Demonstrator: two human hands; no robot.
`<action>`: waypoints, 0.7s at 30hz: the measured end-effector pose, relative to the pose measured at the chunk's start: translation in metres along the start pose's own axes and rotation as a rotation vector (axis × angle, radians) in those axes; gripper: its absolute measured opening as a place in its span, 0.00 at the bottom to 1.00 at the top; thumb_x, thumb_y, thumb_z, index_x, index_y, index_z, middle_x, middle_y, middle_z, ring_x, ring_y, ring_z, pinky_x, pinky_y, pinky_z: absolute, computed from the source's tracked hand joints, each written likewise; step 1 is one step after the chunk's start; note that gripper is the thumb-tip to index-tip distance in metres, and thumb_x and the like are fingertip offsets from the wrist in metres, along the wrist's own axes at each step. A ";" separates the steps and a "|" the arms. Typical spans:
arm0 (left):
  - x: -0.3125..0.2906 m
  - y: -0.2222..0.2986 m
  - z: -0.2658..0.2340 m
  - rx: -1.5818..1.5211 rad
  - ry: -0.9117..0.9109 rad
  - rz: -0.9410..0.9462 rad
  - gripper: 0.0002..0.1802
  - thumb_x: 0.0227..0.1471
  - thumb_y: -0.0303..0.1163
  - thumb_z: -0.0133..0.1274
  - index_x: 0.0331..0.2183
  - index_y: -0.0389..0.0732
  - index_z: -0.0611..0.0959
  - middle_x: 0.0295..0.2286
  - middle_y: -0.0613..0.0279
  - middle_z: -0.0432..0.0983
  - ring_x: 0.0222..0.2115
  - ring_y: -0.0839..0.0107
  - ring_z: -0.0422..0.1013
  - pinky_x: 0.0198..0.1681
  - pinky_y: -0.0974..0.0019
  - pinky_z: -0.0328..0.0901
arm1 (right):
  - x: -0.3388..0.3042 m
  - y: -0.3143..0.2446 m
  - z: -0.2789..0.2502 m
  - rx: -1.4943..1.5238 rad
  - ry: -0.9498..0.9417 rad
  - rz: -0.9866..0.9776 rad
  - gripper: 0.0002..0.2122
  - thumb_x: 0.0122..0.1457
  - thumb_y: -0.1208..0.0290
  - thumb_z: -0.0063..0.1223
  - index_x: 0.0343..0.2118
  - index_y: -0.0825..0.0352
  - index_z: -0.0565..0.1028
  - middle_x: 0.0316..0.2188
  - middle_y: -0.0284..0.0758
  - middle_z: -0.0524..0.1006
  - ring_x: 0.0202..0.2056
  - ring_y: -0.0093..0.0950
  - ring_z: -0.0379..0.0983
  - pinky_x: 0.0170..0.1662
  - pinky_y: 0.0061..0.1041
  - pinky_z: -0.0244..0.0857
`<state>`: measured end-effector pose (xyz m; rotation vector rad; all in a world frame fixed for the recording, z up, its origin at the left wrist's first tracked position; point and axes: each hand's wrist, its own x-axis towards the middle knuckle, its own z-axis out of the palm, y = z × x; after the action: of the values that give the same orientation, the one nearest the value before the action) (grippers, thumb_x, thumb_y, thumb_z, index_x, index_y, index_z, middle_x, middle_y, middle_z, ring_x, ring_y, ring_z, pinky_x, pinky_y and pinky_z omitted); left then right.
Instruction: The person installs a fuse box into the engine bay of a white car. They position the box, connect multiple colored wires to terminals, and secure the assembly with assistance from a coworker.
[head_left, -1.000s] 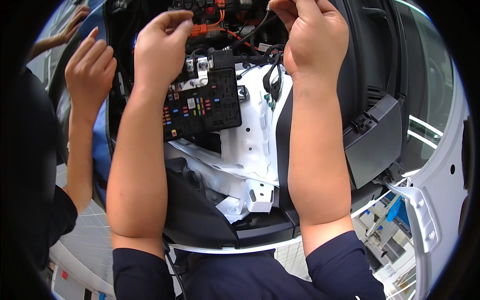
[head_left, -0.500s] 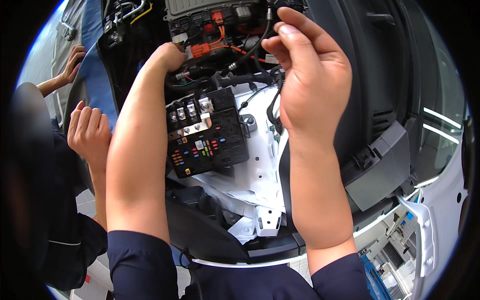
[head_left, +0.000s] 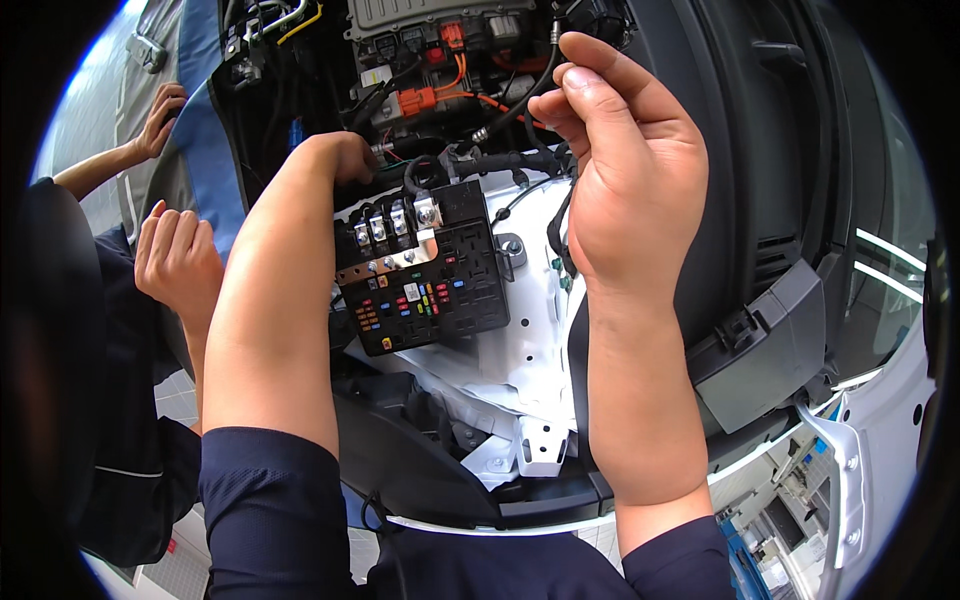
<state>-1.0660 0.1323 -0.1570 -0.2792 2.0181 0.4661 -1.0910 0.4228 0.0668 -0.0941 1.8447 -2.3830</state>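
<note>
Here's your fuse box point(head_left: 440, 275), over the white body panel point(head_left: 540, 292) near the engine bay's point(head_left: 400, 455) near edge: cover off, fuses showing, that much done. Your left hand point(head_left: 350, 158) is reaching in by the wiring harness point(head_left: 505, 163); its fingers are hidden, so no telling their grip. Your right hand point(head_left: 635, 165) hovers, fingers loosely curled, nothing visible in them. The harness side looks unfinished; recovering the box appears left.

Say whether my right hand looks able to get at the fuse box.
Probably yes: the fuse box lies uncovered to the left of your right hand, and your left forearm passes only along its left side, leaving most of its face free.
</note>
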 end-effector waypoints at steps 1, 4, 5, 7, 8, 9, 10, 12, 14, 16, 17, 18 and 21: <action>0.003 0.000 0.000 0.002 -0.010 -0.006 0.24 0.48 0.36 0.64 0.50 0.47 0.87 0.42 0.53 0.84 0.41 0.61 0.80 0.46 0.58 0.74 | -0.001 0.000 0.000 -0.010 -0.002 -0.002 0.08 0.63 0.77 0.57 0.42 0.73 0.83 0.29 0.31 0.82 0.31 0.17 0.77 0.37 0.16 0.71; 0.002 0.011 0.000 -0.023 -0.028 -0.034 0.19 0.47 0.36 0.64 0.43 0.45 0.90 0.36 0.54 0.86 0.38 0.60 0.81 0.46 0.58 0.73 | -0.002 0.000 -0.002 -0.059 -0.017 0.005 0.08 0.63 0.77 0.58 0.43 0.73 0.83 0.28 0.30 0.82 0.31 0.17 0.77 0.36 0.16 0.70; -0.004 0.011 0.000 0.072 0.163 0.071 0.16 0.46 0.35 0.64 0.39 0.43 0.90 0.33 0.54 0.86 0.37 0.59 0.81 0.45 0.59 0.73 | -0.002 0.000 -0.002 -0.084 -0.031 0.017 0.08 0.63 0.76 0.58 0.43 0.73 0.83 0.28 0.30 0.82 0.30 0.16 0.77 0.36 0.16 0.70; -0.020 0.021 -0.015 0.000 0.261 0.173 0.15 0.47 0.35 0.64 0.38 0.42 0.90 0.34 0.53 0.86 0.36 0.58 0.80 0.45 0.59 0.73 | -0.002 0.002 -0.003 -0.132 -0.091 0.000 0.09 0.62 0.75 0.60 0.43 0.73 0.83 0.29 0.31 0.82 0.30 0.17 0.77 0.35 0.17 0.71; -0.030 0.026 -0.024 -0.038 0.310 0.223 0.14 0.47 0.34 0.63 0.38 0.41 0.90 0.34 0.52 0.86 0.36 0.57 0.80 0.44 0.59 0.73 | -0.005 0.002 -0.003 -0.193 -0.116 0.005 0.09 0.62 0.75 0.60 0.42 0.72 0.83 0.28 0.31 0.82 0.30 0.17 0.78 0.36 0.18 0.71; -0.047 0.035 -0.030 -0.068 0.408 0.250 0.13 0.49 0.34 0.62 0.37 0.40 0.90 0.34 0.51 0.85 0.36 0.56 0.80 0.44 0.58 0.73 | -0.007 0.000 -0.002 -0.257 -0.143 0.003 0.09 0.61 0.75 0.61 0.42 0.72 0.83 0.28 0.31 0.82 0.31 0.18 0.78 0.36 0.19 0.72; -0.066 0.041 -0.036 -0.136 0.487 0.252 0.13 0.50 0.34 0.61 0.37 0.38 0.89 0.33 0.50 0.85 0.34 0.57 0.80 0.44 0.58 0.72 | -0.008 -0.003 0.000 -0.317 -0.175 0.002 0.10 0.61 0.74 0.62 0.42 0.72 0.83 0.28 0.31 0.82 0.31 0.18 0.78 0.37 0.19 0.72; -0.130 0.078 -0.047 -0.254 0.639 0.280 0.13 0.51 0.32 0.59 0.37 0.35 0.86 0.25 0.56 0.80 0.28 0.67 0.74 0.36 0.62 0.69 | -0.007 -0.002 -0.004 -0.390 -0.230 0.017 0.11 0.58 0.74 0.64 0.42 0.72 0.83 0.33 0.34 0.83 0.34 0.20 0.79 0.40 0.21 0.73; -0.190 0.101 -0.041 -0.393 0.797 0.395 0.10 0.52 0.29 0.57 0.35 0.33 0.84 0.25 0.60 0.77 0.26 0.74 0.70 0.33 0.68 0.66 | -0.008 -0.001 -0.003 -0.475 -0.271 -0.075 0.13 0.54 0.73 0.66 0.42 0.71 0.84 0.36 0.36 0.83 0.35 0.24 0.80 0.41 0.23 0.74; -0.225 0.112 -0.023 -0.549 0.918 0.570 0.08 0.51 0.27 0.57 0.34 0.33 0.84 0.26 0.61 0.77 0.26 0.75 0.70 0.32 0.70 0.65 | -0.008 -0.001 -0.003 -0.563 -0.359 -0.199 0.13 0.52 0.73 0.67 0.42 0.69 0.84 0.36 0.36 0.82 0.35 0.27 0.81 0.41 0.25 0.74; -0.236 0.114 -0.015 -0.606 0.965 0.670 0.08 0.49 0.26 0.58 0.33 0.34 0.85 0.26 0.61 0.77 0.25 0.74 0.71 0.31 0.70 0.66 | -0.008 -0.002 -0.001 -0.606 -0.406 -0.261 0.14 0.51 0.72 0.68 0.41 0.68 0.85 0.36 0.37 0.82 0.35 0.28 0.81 0.42 0.26 0.74; -0.242 0.115 -0.007 -0.664 1.007 0.775 0.08 0.47 0.25 0.59 0.32 0.34 0.86 0.25 0.61 0.77 0.25 0.73 0.71 0.30 0.70 0.66 | -0.009 -0.003 0.001 -0.619 -0.430 -0.287 0.14 0.51 0.72 0.68 0.41 0.68 0.85 0.35 0.36 0.82 0.35 0.29 0.81 0.42 0.27 0.74; -0.261 0.116 0.006 -0.616 0.969 0.820 0.06 0.49 0.16 0.57 0.33 0.33 0.84 0.31 0.66 0.76 0.30 0.81 0.68 0.33 0.75 0.62 | -0.013 -0.004 0.003 -0.641 -0.511 -0.349 0.12 0.51 0.70 0.70 0.38 0.67 0.86 0.31 0.35 0.81 0.33 0.29 0.80 0.39 0.27 0.74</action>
<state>-0.9838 0.2395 0.0945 -0.0036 2.8397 1.7434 -1.0778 0.4229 0.0719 -1.0439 2.3379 -1.5851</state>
